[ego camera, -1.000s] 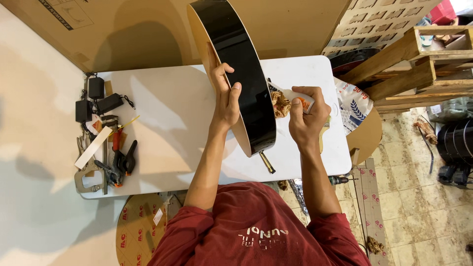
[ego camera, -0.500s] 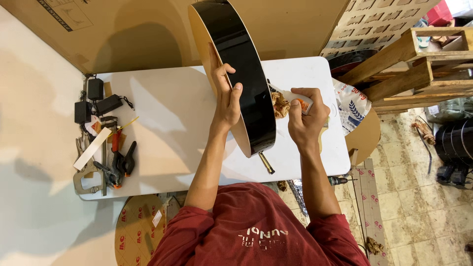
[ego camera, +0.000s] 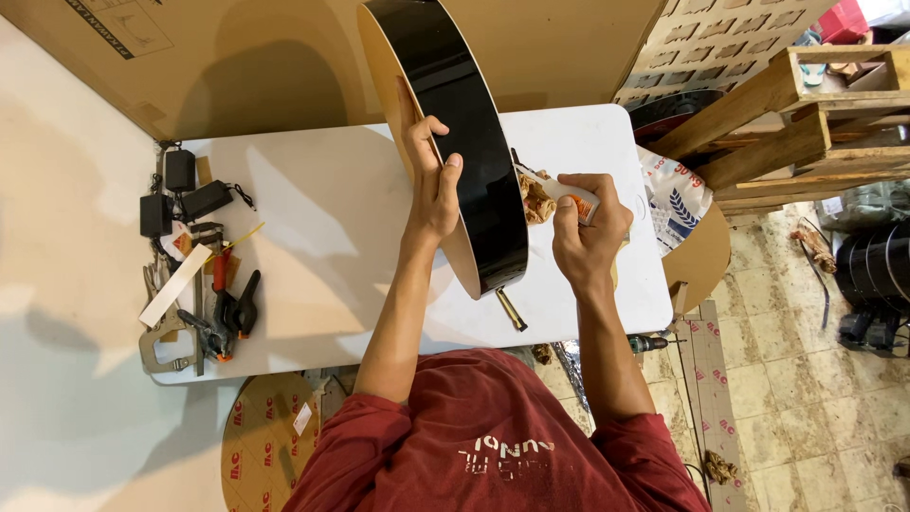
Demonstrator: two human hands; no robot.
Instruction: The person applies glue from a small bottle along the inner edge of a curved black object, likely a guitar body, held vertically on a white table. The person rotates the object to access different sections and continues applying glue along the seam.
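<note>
Far left of the fingers, clamps and chargers clutter the white table. Left hand: fingers clamped over the rim of the glossy black guitar body, standing on edge. Just right, crumpled brown rag. Right hand: fingers closed around a small white tube, nozzle toward the body. Risks, judged: body tipping or sliding if grip loosens; squeezed contents smearing the finish.

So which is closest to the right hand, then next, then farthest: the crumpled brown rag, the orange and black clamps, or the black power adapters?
From the right hand:
1. Crumpled brown rag, just beside its fingers.
2. Orange and black clamps, across the table's left side.
3. Black power adapters, far left corner.
</note>
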